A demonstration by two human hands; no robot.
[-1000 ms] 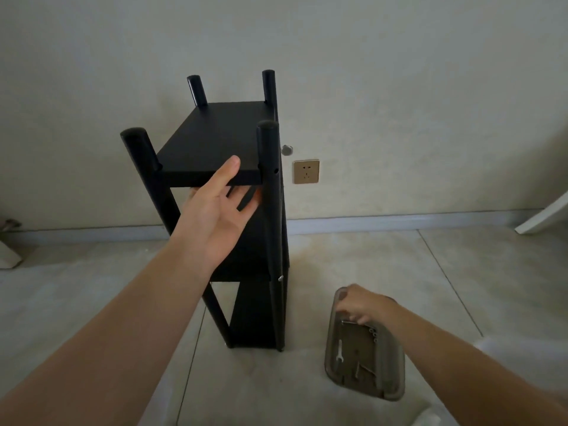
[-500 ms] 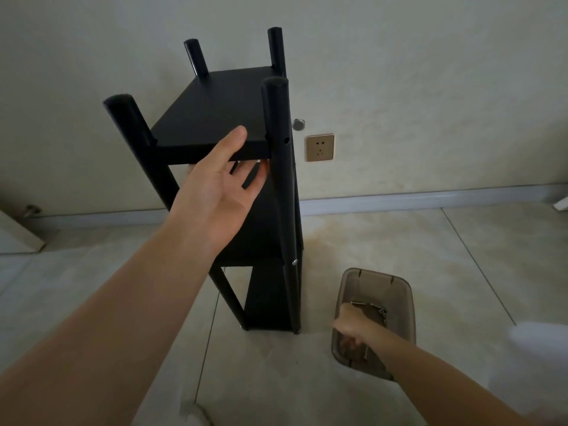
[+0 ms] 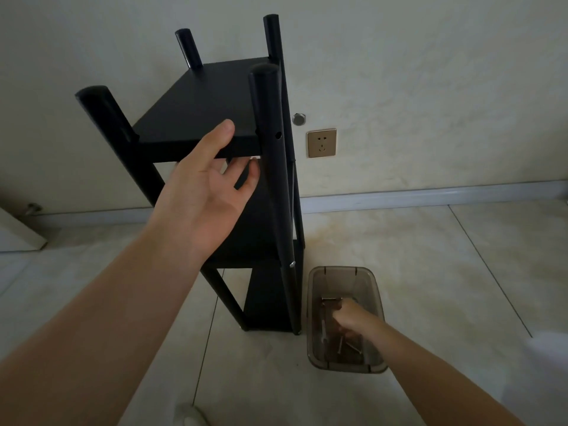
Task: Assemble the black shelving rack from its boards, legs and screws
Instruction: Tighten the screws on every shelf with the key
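Observation:
The black rack (image 3: 276, 210) stands upright on the tile floor with four round legs and three boards. My left hand (image 3: 203, 198) holds the front edge of the top board (image 3: 196, 106), thumb on top and fingers underneath, beside the near right leg (image 3: 269, 124). That leg shows an empty hole (image 3: 278, 135) at board height and a silver screw (image 3: 292, 264) lower down. My right hand (image 3: 349, 315) reaches into a brown translucent tray (image 3: 341, 270) on the floor, fingers curled among loose screws (image 3: 347, 345) and a small wrench (image 3: 323, 330). What it holds is hidden.
The wall stands just behind the rack, with a gold outlet (image 3: 321, 142) and a round metal cap (image 3: 298, 119). A pale baseboard (image 3: 430, 195) runs along the floor. A white panel (image 3: 18, 232) leans at the far left.
The view has closed in on the rack and tray. My right hand has moved deeper into the tray among the screws. My left hand keeps its hold on the top board.

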